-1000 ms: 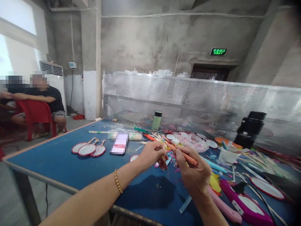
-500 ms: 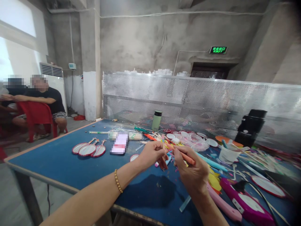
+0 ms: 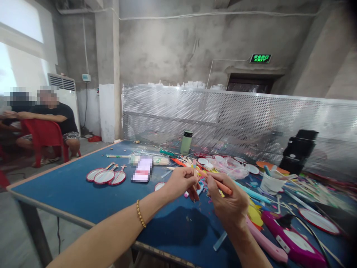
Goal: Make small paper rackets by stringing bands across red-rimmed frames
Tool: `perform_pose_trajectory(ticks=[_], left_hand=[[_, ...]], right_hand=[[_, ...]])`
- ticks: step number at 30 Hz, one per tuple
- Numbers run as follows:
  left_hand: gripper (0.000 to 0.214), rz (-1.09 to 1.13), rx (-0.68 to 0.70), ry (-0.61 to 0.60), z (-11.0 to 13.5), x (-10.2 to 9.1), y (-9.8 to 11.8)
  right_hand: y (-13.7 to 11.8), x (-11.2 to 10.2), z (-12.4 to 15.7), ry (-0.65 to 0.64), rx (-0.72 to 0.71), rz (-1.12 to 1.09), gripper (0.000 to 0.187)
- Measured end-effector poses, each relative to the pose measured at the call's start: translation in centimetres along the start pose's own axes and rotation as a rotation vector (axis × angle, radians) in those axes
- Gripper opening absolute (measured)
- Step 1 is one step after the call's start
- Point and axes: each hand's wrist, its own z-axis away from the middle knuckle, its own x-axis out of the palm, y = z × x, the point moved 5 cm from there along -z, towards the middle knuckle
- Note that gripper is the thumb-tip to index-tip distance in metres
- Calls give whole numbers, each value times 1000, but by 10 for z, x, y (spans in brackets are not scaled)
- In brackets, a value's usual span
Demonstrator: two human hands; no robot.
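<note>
Above the near half of the blue table [image 3: 75,193], both my hands are close together. My left hand [image 3: 181,181] is closed in a pinch, and what sits between its fingertips is too small to make out. A slim orange pen-like tool [image 3: 224,188] lies in the grip of my right hand [image 3: 232,199], its front end pointing toward the left fingertips. Behind and below the hands are coloured scraps and light-blue pieces. A translucent stick [image 3: 220,241] rests on the table beside my right wrist.
Small red-rimmed round fans [image 3: 104,177] lie left, near a phone [image 3: 142,169]. A green bottle [image 3: 186,143] stands behind. To the right are a white cup [image 3: 270,185], a purple power strip [image 3: 295,242] and a pink handle [image 3: 269,243]. Two people sit far left.
Both hands keep nearly the same pose and grip. The whole view has shifted very slightly.
</note>
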Motion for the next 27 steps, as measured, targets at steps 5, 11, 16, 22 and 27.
perform_pose_trajectory(ticks=[5,11,16,22,27], left_hand=[[13,-13,-19,7,1,0,1],[14,-26,-15,11,2,1,3],[15,-18,-11,7,1,0,1],[14,-27,-12,0,0,-1,-3],[14,-42,-7,-5,0,-1,-3]], right_hand=[[-2,1,0,-22,-10,8,9],[-6,2,-1,-32,-20,29,10],[-4,1,0,-24,-6,42,11],[-1,-1,0,2,-8,65,12],[-1,-1,0,6,-11,40,11]])
